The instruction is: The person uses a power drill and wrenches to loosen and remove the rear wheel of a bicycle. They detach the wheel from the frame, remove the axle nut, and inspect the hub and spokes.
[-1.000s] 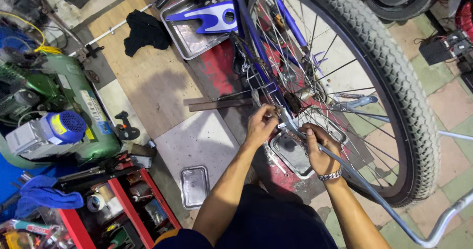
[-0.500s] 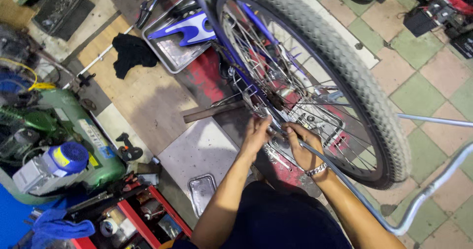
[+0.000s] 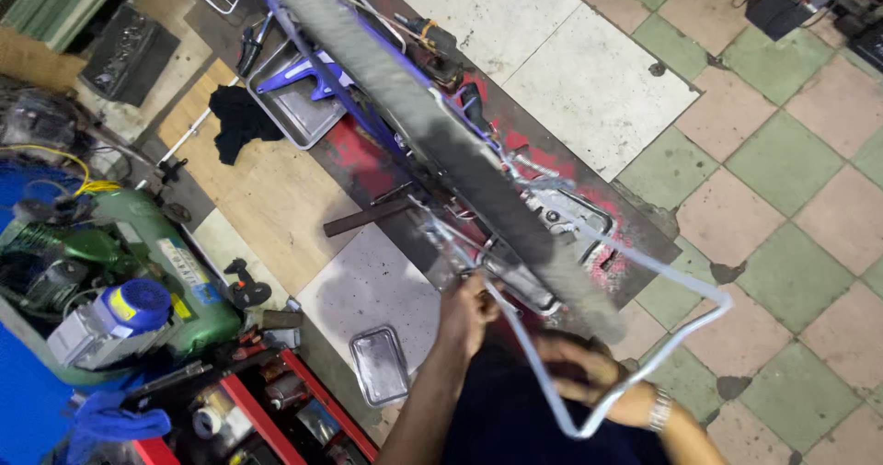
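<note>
A bicycle wheel with a grey tyre (image 3: 441,143) runs edge-on from the top left toward the middle, on a purple frame (image 3: 331,79). My left hand (image 3: 464,313) is closed on a thin silver rod by the wheel's hub, on the near side of the tyre. My right hand (image 3: 575,368) is blurred, with curled fingers just below the tyre's lower end, and a watch on its wrist. It lies against a bent silver rod frame (image 3: 685,336) that loops out to the right. What the right hand grips is unclear.
A green compressor (image 3: 138,253) with a blue motor (image 3: 138,304) stands at the left. A red tool box (image 3: 267,410) and a small metal tray (image 3: 379,364) lie near my left arm. Farther off are a tray (image 3: 285,120) holding a blue part, a black cloth (image 3: 239,120), and batteries (image 3: 782,5).
The view has swung, so the wheel that showed its spokes is now edge-on. Both hands sit lower in the picture, and the right hand has come off the hub area toward the silver rod frame.
</note>
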Demonstrator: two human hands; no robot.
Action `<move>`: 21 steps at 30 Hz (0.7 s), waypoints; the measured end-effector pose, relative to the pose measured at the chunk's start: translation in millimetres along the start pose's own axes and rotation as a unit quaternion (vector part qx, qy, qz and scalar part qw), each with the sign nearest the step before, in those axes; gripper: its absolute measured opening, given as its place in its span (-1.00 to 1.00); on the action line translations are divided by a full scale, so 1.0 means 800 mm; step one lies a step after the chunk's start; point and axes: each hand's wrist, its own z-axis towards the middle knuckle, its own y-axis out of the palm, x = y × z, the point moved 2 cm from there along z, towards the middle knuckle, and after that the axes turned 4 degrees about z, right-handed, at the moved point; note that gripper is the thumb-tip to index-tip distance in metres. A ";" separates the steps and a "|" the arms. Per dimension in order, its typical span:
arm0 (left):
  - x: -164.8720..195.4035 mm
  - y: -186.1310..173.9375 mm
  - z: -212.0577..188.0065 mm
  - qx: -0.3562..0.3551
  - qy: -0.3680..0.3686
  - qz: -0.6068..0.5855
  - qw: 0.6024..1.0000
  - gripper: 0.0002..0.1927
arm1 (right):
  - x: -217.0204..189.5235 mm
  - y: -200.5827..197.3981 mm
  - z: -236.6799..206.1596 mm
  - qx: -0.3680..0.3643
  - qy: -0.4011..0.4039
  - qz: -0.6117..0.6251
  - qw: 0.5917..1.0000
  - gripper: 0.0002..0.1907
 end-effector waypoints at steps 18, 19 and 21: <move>-0.070 -0.008 0.005 0.308 0.187 0.112 0.926 -0.78 | -0.057 -0.196 0.198 -0.082 -0.152 0.312 0.934 -0.71; -0.078 -0.002 0.003 0.312 0.173 0.126 0.925 -0.76 | -0.048 -0.196 0.186 -0.109 -0.146 0.373 0.910 -0.74; -0.106 0.008 -0.008 0.332 0.151 0.091 0.927 -0.77 | -0.033 -0.188 0.164 -0.127 -0.108 0.428 0.888 -0.78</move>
